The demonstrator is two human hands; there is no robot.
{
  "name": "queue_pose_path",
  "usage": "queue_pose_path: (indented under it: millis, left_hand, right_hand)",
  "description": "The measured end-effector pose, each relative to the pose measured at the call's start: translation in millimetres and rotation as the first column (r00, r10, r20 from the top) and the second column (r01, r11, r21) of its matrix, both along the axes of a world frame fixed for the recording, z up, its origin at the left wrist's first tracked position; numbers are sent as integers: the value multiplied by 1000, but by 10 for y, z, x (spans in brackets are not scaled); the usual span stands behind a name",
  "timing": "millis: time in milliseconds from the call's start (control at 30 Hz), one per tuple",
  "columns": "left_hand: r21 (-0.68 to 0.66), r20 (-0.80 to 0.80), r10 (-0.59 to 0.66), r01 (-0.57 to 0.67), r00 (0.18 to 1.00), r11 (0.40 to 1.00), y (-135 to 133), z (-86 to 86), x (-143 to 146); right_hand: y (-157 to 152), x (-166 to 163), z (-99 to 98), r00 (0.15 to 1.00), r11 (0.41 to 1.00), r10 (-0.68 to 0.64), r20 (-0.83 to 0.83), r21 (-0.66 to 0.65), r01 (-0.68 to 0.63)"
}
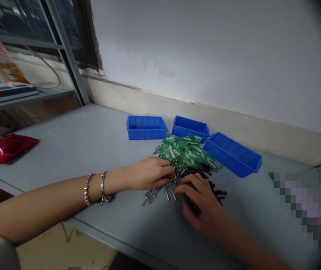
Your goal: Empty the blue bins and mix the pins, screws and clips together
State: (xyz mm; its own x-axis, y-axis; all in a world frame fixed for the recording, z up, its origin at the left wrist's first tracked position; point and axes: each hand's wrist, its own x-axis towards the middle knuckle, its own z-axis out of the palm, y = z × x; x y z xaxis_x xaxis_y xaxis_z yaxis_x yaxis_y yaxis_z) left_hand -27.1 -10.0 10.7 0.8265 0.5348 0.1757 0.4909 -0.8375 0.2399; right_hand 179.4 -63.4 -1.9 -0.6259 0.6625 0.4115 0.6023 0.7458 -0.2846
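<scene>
A mixed pile lies on the grey table (93,146): silver metal pins (160,193) at the near side, green plastic pieces (187,152) behind them and small black parts (218,193) to the right. My left hand (149,173), with two bracelets on its wrist, rests on the pins with fingers curled and pinched among them. My right hand (202,204) lies over the pile's near right edge, fingers bent down onto the pins and black parts. What either hand grips is hidden.
Three blue plastic bins stand behind the pile: one at left (146,127), one in the middle (190,127), one at right (235,153). A red pouch (10,147) lies at the table's far left. A metal shelf (22,95) stands beyond it. A wall runs along the back.
</scene>
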Motion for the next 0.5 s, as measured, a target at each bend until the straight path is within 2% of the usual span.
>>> queue_pose_path:
  millis: [233,400,500]
  left_hand:
    - [24,-1,-21,21,1000,999,7,-6,-1]
    - [15,-12,-18,18,1000,1000,-2,3,-8]
    - [3,-21,-13,13,1000,1000,-7,16,-8]
  right_hand:
    - [125,142,102,994,999,-35,-103,4,36]
    - [239,215,42,978,987,-158,-135,-32,155]
    - [271,221,-1,979,986,-169,-113,-9,169]
